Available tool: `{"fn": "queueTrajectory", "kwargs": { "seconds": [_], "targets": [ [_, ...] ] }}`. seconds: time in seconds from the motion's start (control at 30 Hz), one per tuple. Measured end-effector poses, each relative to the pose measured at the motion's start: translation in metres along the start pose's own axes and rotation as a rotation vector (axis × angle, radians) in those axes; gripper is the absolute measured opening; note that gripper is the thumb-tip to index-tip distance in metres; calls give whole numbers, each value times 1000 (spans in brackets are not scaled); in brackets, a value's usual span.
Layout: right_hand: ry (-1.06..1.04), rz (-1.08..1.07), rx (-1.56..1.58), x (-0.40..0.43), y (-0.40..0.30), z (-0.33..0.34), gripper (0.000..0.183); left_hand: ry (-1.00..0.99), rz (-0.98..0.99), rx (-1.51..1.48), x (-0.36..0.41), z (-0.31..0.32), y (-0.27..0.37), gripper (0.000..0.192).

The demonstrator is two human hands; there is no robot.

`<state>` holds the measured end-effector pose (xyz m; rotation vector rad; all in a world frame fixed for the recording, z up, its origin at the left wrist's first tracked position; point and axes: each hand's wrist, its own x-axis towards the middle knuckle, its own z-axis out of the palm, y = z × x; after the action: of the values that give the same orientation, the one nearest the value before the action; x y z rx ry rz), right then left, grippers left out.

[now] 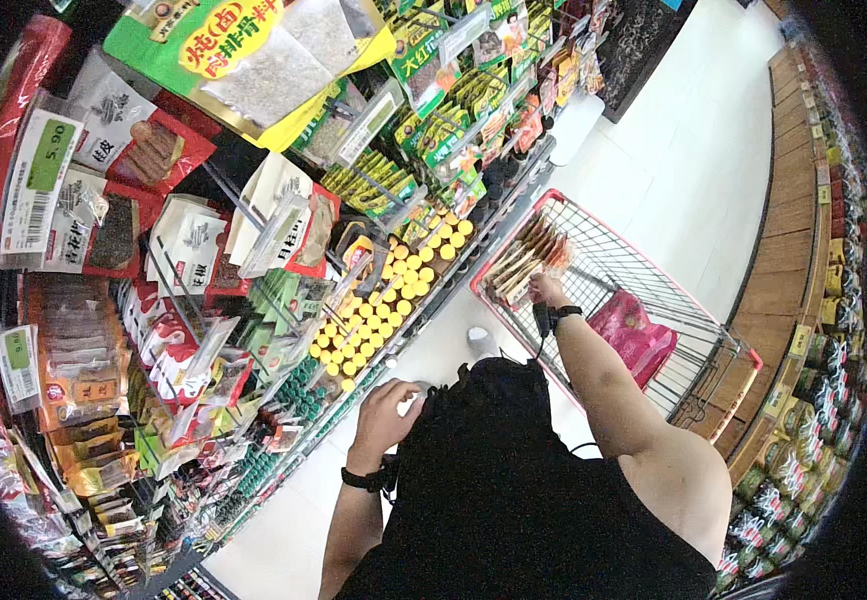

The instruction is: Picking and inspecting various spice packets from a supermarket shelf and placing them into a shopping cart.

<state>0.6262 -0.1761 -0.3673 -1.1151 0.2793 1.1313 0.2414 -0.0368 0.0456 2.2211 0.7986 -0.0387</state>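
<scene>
My right hand point(547, 289) is inside a wire shopping cart point(632, 259) with red trim. Its curled fingers grip the edge of a row of seasoning packets point(520, 266) standing at the cart's far left end; the fingertips are partly hidden. A pink plastic bag point(632, 337) lies in the cart beside my right forearm. My left hand point(387, 416) hangs in front of the shelf, left of my black top. Its fingers are curved and apart from the thumb, with nothing in them. Both wrists wear black straps.
A shelf rack with hanging spice packets point(276, 232) and price tags point(36, 187) runs along my left. Yellow-capped bottles point(381, 307) and green-capped ones point(253, 469) stand low on it. Right of the cart is a wooden display stand point(771, 187) with jars point(790, 442). White floor point(666, 142) extends ahead.
</scene>
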Motion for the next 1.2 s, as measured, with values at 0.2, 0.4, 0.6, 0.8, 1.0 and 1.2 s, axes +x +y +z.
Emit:
{"fn": "queueTrajectory", "kwargs": {
  "seconds": [0.2,0.4,0.6,0.8,1.0,1.2],
  "targets": [
    [-427,-95,434,56,89,-33,16,-9,-101,-7,-1,8,3,19],
    [331,-4,-463,-29,0,51,18,51,-117,-13,-5,18,5,18],
    [418,44,-529,-36,-1,65,23,69,-143,10,-21,24,2,21],
    [380,89,-1266,16,35,0,26,101,-141,15,-35,24,-1,22],
    [293,-148,-525,-6,14,19,14,78,-121,-11,-35,23,-4,20],
    [150,-228,-450,-93,-55,106,22,53,-6,18,-27,14,-11,21]
  ]
}}
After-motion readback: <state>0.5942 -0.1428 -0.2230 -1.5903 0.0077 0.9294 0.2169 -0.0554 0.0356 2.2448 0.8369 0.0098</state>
